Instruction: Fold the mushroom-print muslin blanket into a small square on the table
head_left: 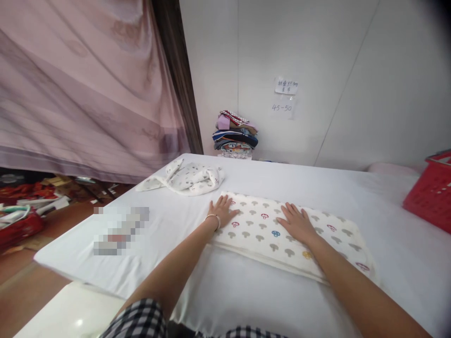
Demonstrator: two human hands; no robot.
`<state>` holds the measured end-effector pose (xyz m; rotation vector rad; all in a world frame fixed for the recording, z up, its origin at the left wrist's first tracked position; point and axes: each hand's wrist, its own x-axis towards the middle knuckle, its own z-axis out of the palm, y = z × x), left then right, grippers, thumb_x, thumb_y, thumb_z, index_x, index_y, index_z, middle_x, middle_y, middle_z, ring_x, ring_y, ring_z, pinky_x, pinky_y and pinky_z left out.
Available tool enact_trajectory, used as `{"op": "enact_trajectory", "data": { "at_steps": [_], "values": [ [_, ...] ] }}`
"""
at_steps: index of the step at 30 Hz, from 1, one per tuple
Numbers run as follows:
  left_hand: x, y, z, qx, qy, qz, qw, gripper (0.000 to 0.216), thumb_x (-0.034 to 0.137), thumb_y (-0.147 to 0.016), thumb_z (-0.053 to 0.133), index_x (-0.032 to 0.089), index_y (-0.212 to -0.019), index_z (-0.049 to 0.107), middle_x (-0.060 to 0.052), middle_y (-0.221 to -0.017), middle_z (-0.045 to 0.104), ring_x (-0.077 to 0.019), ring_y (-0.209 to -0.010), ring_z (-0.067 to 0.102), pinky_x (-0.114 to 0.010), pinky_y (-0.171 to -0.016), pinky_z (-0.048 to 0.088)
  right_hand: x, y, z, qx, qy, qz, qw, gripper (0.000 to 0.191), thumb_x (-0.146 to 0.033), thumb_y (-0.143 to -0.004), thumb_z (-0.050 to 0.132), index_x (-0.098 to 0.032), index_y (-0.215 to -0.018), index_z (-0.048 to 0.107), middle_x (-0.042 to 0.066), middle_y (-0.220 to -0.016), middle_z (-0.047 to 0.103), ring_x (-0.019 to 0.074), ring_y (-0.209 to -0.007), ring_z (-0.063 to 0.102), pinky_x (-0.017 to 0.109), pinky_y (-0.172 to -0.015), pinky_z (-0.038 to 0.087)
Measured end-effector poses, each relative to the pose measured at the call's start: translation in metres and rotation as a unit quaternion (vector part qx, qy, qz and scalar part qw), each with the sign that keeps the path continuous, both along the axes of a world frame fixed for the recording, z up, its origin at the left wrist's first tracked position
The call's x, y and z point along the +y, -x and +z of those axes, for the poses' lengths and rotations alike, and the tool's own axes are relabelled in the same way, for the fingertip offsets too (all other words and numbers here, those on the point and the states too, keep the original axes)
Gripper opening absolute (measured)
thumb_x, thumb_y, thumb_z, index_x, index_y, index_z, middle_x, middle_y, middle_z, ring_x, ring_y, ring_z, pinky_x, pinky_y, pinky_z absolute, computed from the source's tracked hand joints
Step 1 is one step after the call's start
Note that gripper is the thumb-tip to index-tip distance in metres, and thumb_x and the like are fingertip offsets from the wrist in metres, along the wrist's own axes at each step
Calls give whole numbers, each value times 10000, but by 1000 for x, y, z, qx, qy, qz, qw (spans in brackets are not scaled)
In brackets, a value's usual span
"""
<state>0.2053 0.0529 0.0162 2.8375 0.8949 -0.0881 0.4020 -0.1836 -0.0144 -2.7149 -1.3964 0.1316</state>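
A folded white cloth with a mushroom print [262, 232] lies flat on the white-covered table [282, 183]. My left hand [221, 210], a bracelet at its wrist, rests palm down on the cloth's left end, fingers spread. Palm down as well, my right hand [296, 221] presses flat on the cloth's middle with its fingers stretched out. Neither hand holds anything. A second cloth of the same print [186, 177] lies crumpled further back on the left.
A pile of folded clothes [235, 134] sits at the table's far edge against the wall. A red basket [430, 192] stands at the right edge. A pink curtain [88, 84] hangs at the left, with clutter on the floor below it.
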Motion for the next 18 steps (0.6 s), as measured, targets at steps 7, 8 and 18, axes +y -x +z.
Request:
{"op": "enact_trajectory", "data": {
  "at_steps": [7,8,18],
  "values": [
    [6,11,-7,-4,12,13,1000,770,685,-815,183,224,-1431,185,-18,-1515,61,-227,-1387,8,-517,-1107,70,-3,3,16,36,12,-9,999,634,-570,-887,176,-234,-1416,279,34,-1512,136,224,-1379,88,471,-1098,99],
    [6,10,-7,-5,13,12,1000,770,685,-815,180,223,-1432,181,-19,-1515,62,-227,-1387,9,-517,-1107,71,-11,1,19,42,13,-14,999,624,-561,-890,175,-243,-1418,275,32,-1513,130,228,-1379,88,474,-1096,107],
    [9,5,-9,-7,-1,12,1000,756,673,-820,196,225,-1428,198,-25,-1515,67,-239,-1386,35,-519,-1094,130,-121,-30,2,-44,23,-133,990,590,-518,-892,213,-223,-1392,323,58,-1498,198,239,-1372,128,514,-1080,132]
  ]
}}
